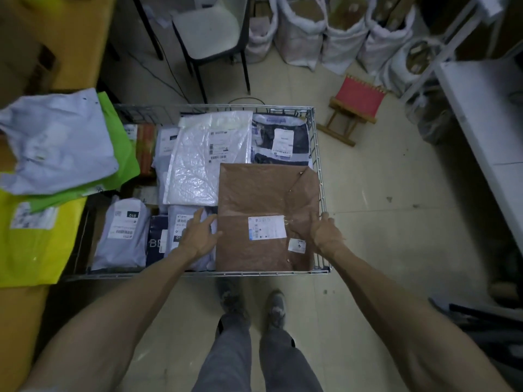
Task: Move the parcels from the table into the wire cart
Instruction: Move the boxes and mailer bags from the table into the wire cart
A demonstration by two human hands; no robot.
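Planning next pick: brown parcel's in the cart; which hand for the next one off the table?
Left. The left hand is nearer the waiting yellow parcel and green parcel; the right hand is at the opposite rim of the wire cart, likely needing a cross-body reach.

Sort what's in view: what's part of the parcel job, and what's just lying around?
Job:
- brown parcel, lying in the wire cart
- left hand touching its left edge, right hand gripping its right edge
- grey parcel, green parcel and yellow parcel on the table

Lying about:
- chair
- red stool
- white sacks
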